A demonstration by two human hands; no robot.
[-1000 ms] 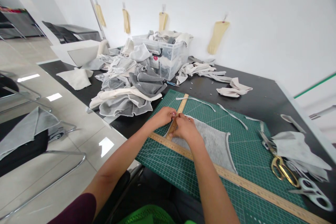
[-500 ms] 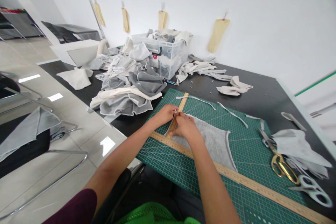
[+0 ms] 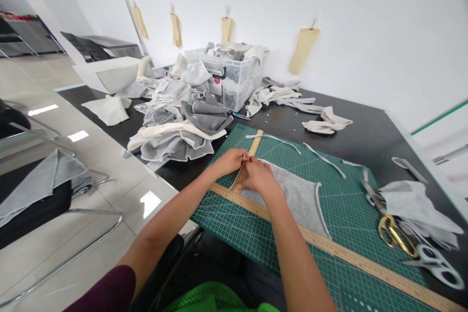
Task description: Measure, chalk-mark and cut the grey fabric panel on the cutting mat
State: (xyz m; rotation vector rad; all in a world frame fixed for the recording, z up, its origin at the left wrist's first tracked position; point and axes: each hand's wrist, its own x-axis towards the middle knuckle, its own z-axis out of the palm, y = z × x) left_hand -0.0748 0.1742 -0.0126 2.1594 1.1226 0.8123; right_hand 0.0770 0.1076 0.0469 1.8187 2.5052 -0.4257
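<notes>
A piece of grey cloth (image 3: 298,192) lies on the green cutting mat (image 3: 351,204). One long wooden ruler (image 3: 351,253) runs along its near edge, and a shorter wooden ruler (image 3: 256,142) crosses its left end. With thumb and fingertips, my right hand (image 3: 259,175) holds the short ruler down against the cloth. My left hand (image 3: 231,161) is closed in a pinch beside the ruler, close to my right fingertips. Something small and pinkish shows at its fingertips, too small to name.
Thin cloth strips (image 3: 323,160) lie on the mat. Gold-handled scissors (image 3: 397,236), white-handled scissors (image 3: 437,265) and cloth pieces (image 3: 413,204) are at the right. A cloth pile (image 3: 179,112), a clear plastic bin (image 3: 237,78) and a blue-handled tool (image 3: 239,115) stand or lie behind.
The view has shifted very slightly. Both hands stay at the short ruler in almost the same pose, and the cloth and rulers have not visibly moved.
</notes>
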